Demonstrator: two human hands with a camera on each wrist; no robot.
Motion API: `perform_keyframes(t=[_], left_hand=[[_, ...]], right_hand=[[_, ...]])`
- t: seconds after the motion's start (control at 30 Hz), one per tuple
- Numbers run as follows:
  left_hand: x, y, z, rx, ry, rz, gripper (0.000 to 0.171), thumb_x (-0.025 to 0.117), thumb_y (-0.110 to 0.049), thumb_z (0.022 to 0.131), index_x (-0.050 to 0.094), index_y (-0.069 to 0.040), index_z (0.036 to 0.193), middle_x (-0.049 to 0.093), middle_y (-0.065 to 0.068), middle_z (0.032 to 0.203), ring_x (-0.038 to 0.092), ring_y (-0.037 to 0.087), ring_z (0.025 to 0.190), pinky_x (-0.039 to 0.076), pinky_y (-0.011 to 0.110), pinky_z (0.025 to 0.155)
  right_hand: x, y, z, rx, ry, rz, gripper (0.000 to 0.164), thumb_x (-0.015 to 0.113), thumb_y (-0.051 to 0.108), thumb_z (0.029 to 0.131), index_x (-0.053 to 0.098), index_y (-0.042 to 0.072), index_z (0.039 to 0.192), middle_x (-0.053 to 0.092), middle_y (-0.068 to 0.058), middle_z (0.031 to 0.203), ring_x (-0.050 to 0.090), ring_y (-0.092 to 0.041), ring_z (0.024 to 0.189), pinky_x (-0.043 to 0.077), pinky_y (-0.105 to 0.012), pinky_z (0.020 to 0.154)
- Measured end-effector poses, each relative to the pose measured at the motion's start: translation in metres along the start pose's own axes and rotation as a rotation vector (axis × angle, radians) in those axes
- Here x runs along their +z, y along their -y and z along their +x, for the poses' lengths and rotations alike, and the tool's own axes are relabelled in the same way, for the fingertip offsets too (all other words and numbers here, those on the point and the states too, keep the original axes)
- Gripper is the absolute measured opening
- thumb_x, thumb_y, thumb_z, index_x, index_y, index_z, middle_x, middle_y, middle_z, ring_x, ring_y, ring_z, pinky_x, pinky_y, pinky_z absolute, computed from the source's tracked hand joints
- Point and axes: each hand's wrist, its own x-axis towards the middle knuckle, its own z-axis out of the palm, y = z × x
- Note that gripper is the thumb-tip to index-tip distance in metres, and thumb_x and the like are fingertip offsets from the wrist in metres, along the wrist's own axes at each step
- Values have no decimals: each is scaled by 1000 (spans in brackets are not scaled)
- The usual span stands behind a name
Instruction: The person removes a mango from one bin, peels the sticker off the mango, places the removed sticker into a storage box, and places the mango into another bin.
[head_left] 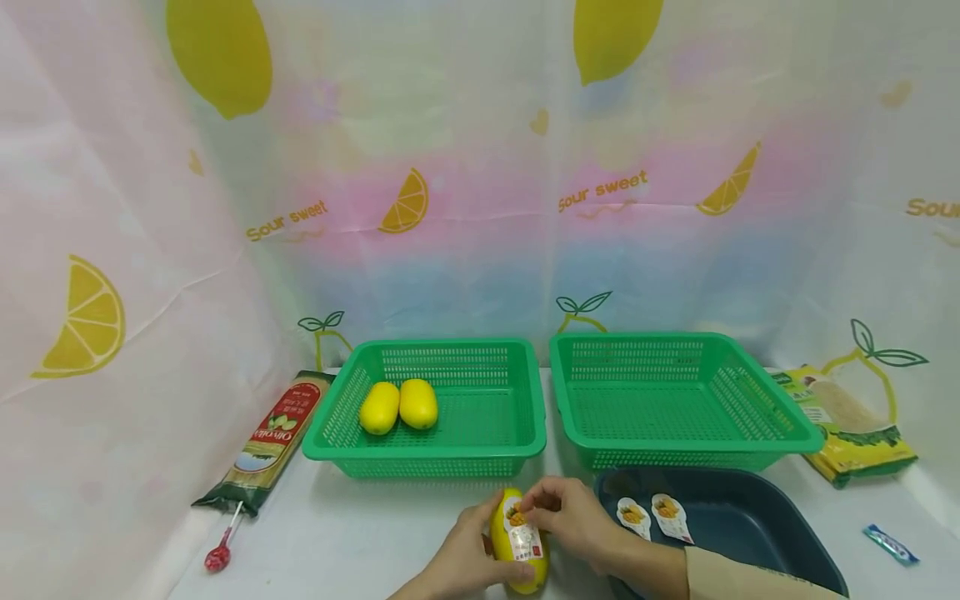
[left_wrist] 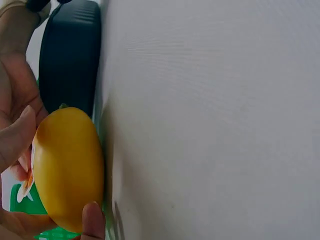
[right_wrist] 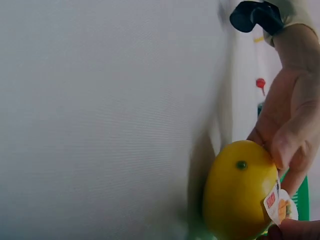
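Note:
A yellow oval fruit, like a mango [head_left: 529,575], lies on the table in front of me, its small green stem end showing in the right wrist view. My left hand [head_left: 463,557] grips it from the side, thumb near one end and fingers near the other. A white sticker [head_left: 524,536] with an orange fruit picture lies along its upper face. The sticker's far end is pinched between my right hand's [head_left: 576,518] thumb and finger. In the right wrist view that end of the sticker [right_wrist: 288,209] stands off the mango [right_wrist: 237,195].
Two more yellow fruits [head_left: 399,406] sit in the left green basket [head_left: 480,454]; another green basket [head_left: 682,446] stands beside it. A dark tray [head_left: 738,517] holds two stickers [head_left: 651,517]. Around lie a noodle pack [head_left: 273,437], a lollipop [head_left: 219,557], a yellow bag [head_left: 855,429] and a small wrapper [head_left: 890,544].

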Motion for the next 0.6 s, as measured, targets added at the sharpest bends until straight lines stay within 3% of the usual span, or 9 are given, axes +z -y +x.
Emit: perform_keyframes(t=[0.23,0.4,0.6], left_hand=[[4,-3,0,-24,-47,101,99,87,-24,71,33,2,150,45,25,136,51,25,105,52,42,86],[8,-5,2,-34,-81,122,98,87,-22,68,36,0,148,48,23,134,52,24,103,50,46,87],[10,-5,0,-40,-94,120,99,89,-23,66,37,0,147,50,20,131,52,24,100,51,46,87]], right_hand=[[1,7,0,38,5,23,7,68,2,89,67,0,95,67,-3,88,60,-11,81,56,-33,74],[-2,14,-4,52,13,58,6,68,-2,87,65,-2,92,65,-2,82,57,-12,77,51,-32,70],[-3,15,-6,94,26,112,11,67,-5,82,62,2,88,59,0,76,55,-14,75,54,-33,72]])
